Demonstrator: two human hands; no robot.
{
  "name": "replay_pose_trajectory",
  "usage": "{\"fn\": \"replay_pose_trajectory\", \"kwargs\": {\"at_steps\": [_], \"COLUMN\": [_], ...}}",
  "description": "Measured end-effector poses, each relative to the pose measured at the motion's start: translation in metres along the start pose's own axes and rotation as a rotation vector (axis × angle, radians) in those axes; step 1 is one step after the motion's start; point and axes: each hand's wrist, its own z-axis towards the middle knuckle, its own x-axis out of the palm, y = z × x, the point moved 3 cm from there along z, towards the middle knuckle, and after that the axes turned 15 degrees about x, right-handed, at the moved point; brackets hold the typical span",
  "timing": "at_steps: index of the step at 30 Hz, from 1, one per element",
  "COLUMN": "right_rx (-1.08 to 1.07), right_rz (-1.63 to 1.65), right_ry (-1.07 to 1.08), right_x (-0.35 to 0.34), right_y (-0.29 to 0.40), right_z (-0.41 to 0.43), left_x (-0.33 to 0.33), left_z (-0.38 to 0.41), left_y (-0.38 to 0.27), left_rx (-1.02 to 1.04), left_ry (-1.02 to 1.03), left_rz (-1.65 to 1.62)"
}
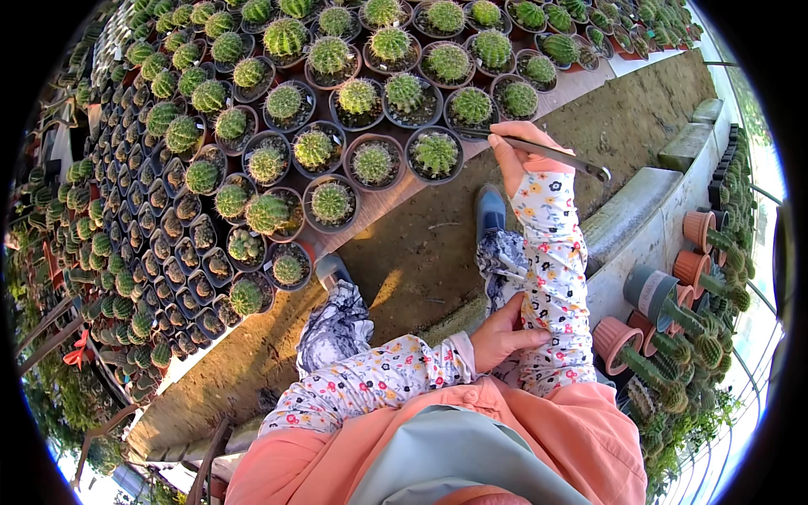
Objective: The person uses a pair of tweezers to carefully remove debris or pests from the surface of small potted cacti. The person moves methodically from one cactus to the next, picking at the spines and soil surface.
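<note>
My right hand [525, 150] grips long metal tweezers [568, 156]. Their dark tip reaches over the rim of a potted round cactus [471, 106] at the near edge of the bench; whether it touches the plant I cannot tell. Just below the tip stands another round cactus [434, 154] in a dark plastic pot. Across my body, my left hand [508, 338] clasps the floral sleeve [550, 265] of my right forearm, its thumb on top and its fingers partly hidden.
Rows of potted cacti [328, 57] cover the bench, with small square pots [183, 252] on its left. Underfoot is a dirt path [410, 252]. A concrete ledge [637, 214] runs along the right, beside terracotta-coloured pots [615, 344] of columnar cacti. A red ribbon [78, 349] hangs at far left.
</note>
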Motion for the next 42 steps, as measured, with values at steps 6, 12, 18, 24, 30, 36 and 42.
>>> {"fn": "replay_pose_trajectory", "kwargs": {"at_steps": [6,12,18,24,30,36,42], "right_rx": [0.032,0.044,0.013,0.014,-0.066,-0.131,-0.241], "right_rz": [0.051,0.026,0.026,0.065,0.067,-0.020,-0.105], "right_ry": [0.010,-0.024,-0.022,-0.007,-0.005,-0.028,0.040], "right_x": [0.001,-0.002,0.000,0.002,0.004,0.002,0.005], "right_y": [-0.007,-0.004,0.000,-0.002,-0.001,-0.001,0.007], "right_z": [0.003,0.002,0.002,0.002,0.003,0.001,-0.006], "left_x": [-0.003,-0.001,-0.001,-0.001,-0.003,-0.003,-0.001], "left_z": [-0.001,0.000,0.000,-0.001,0.000,0.000,-0.001], "left_y": [0.003,0.002,0.000,0.001,0.003,0.001,-0.001], "left_rx": [-0.005,0.033,0.041,0.029,0.029,0.011,-0.003], "left_ry": [-0.007,-0.010,-0.017,-0.014,-0.019,-0.004,0.018], "left_rz": [0.033,0.030,0.040,0.035,0.021,0.034,0.037]}}
